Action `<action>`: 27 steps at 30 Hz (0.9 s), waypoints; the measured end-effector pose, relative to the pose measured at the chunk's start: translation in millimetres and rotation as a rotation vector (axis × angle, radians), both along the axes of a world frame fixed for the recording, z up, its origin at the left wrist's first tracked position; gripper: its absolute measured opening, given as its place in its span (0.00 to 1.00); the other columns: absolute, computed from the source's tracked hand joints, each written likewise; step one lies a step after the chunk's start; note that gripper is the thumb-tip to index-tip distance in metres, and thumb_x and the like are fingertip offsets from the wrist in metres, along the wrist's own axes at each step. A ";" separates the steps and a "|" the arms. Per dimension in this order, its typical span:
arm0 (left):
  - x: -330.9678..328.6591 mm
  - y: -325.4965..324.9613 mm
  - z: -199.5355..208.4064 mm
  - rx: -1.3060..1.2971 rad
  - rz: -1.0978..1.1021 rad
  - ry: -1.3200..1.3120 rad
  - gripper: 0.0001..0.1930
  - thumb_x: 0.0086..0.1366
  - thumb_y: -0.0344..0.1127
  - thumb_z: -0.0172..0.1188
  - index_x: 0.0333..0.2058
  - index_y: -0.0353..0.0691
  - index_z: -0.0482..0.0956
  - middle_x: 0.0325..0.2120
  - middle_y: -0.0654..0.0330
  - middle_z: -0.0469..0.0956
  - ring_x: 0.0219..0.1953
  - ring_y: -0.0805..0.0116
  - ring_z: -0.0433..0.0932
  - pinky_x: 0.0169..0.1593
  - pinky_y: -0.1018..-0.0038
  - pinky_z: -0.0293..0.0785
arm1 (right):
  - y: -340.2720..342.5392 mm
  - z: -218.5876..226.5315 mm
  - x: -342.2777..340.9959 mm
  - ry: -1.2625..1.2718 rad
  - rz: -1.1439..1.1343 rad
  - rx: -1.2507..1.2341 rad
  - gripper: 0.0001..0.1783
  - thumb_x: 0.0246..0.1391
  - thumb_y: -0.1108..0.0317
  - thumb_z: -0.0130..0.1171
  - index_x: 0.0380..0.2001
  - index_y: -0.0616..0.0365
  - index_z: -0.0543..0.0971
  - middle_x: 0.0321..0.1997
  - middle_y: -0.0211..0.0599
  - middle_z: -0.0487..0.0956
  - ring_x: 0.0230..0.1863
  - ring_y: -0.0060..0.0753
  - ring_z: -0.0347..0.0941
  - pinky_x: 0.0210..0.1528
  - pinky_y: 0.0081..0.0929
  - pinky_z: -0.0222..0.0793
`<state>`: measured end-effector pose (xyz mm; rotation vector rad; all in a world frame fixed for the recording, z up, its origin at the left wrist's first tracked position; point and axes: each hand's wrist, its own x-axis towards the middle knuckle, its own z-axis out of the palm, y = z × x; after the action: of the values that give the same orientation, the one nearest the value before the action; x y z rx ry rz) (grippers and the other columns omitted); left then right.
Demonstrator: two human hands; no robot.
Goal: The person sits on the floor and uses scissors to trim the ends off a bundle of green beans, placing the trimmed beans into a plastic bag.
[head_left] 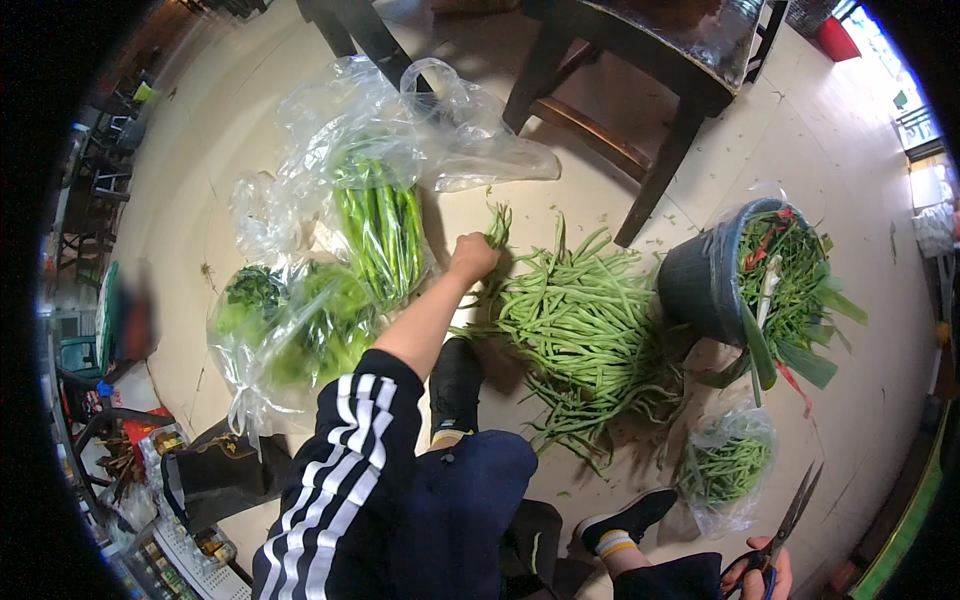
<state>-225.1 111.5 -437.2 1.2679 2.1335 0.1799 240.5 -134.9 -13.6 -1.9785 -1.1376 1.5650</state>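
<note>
My left hand (pixel 474 258) is closed around a small bunch of green beans (pixel 499 222), their ends pointing up past my fist. To its right, a large heap of long green beans (pixel 580 320) lies loose on the floor. At the lower right, my right hand (pixel 768 574) grips a pair of scissors (pixel 795 518) by the dark handles, blades pointing up and apart. A clear plastic bag with cut green beans (pixel 728 462) rests on the floor above that hand.
Left of the beans lie clear bags of leafy greens (pixel 330 335) and long green stems (pixel 378 235). A dark bucket (pixel 700 280) full of green trimmings stands tilted at right. A dark wooden stool (pixel 660 170) is at the top. My shoes (pixel 455 385) flank the heap's near side.
</note>
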 end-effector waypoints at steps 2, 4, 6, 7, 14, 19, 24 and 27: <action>0.7 0.8 -2.1 0.040 0.188 -0.041 0.30 0.59 0.50 0.58 0.48 0.25 0.72 0.42 0.37 0.78 0.46 0.44 0.78 0.52 0.58 0.73 | 0.3 -0.9 2.7 -0.010 0.036 -0.004 0.21 0.65 0.71 0.46 0.60 0.64 0.66 0.33 0.34 0.73 0.34 0.25 0.68 0.39 0.21 0.64; -18.3 -5.0 26.0 0.126 0.267 -0.158 0.27 0.60 0.46 0.57 0.49 0.26 0.71 0.42 0.37 0.78 0.45 0.44 0.78 0.51 0.58 0.74 | -3.9 -1.9 6.0 -0.003 0.032 0.003 0.21 0.66 0.70 0.47 0.60 0.64 0.66 0.33 0.35 0.73 0.34 0.25 0.68 0.39 0.20 0.64; -26.8 -13.0 39.5 0.161 0.233 -0.185 0.25 0.59 0.45 0.58 0.47 0.29 0.72 0.41 0.37 0.78 0.46 0.42 0.78 0.51 0.57 0.73 | -4.1 -2.2 5.6 -0.006 0.029 0.012 0.21 0.66 0.69 0.47 0.60 0.64 0.66 0.33 0.35 0.73 0.34 0.24 0.68 0.39 0.20 0.64; -24.8 -18.7 44.4 0.160 0.180 -0.178 0.24 0.58 0.44 0.60 0.47 0.29 0.72 0.41 0.38 0.79 0.46 0.43 0.78 0.51 0.57 0.73 | -2.7 0.9 4.4 -0.018 0.024 0.016 0.21 0.66 0.69 0.47 0.60 0.64 0.66 0.33 0.35 0.73 0.34 0.24 0.68 0.39 0.20 0.64; 37.0 -32.1 27.5 0.095 -0.173 0.021 0.14 0.56 0.34 0.59 0.41 0.36 0.74 0.36 0.41 0.80 0.41 0.43 0.79 0.46 0.55 0.75 | -2.2 3.3 -5.4 -0.030 -0.022 0.010 0.22 0.67 0.66 0.47 0.60 0.63 0.66 0.33 0.34 0.72 0.34 0.23 0.67 0.38 0.19 0.63; 25.2 -24.2 25.3 0.106 -0.213 0.052 0.17 0.56 0.38 0.59 0.43 0.37 0.76 0.39 0.43 0.79 0.45 0.47 0.78 0.49 0.58 0.75 | -1.2 -4.0 7.3 0.009 0.067 0.031 0.22 0.66 0.67 0.48 0.60 0.63 0.66 0.33 0.34 0.72 0.33 0.23 0.67 0.39 0.20 0.63; -7.2 -18.7 52.8 -0.132 -0.107 0.044 0.24 0.53 0.46 0.61 0.42 0.31 0.80 0.40 0.38 0.79 0.45 0.47 0.79 0.51 0.60 0.75 | -2.0 -1.6 2.5 -0.025 -0.017 0.012 0.21 0.66 0.68 0.48 0.60 0.64 0.66 0.32 0.35 0.72 0.33 0.24 0.67 0.39 0.21 0.63; 4.6 -27.4 44.2 -0.184 -0.078 -0.029 0.24 0.52 0.48 0.62 0.39 0.30 0.82 0.40 0.40 0.80 0.44 0.46 0.80 0.50 0.61 0.76 | 1.1 -1.2 1.7 -0.017 0.032 0.034 0.21 0.65 0.69 0.48 0.59 0.64 0.66 0.32 0.34 0.72 0.33 0.25 0.67 0.38 0.21 0.64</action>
<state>-220.5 84.2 -393.1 1.2309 2.0212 -0.0304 242.2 -133.8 -14.8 -1.9645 -1.2002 1.5367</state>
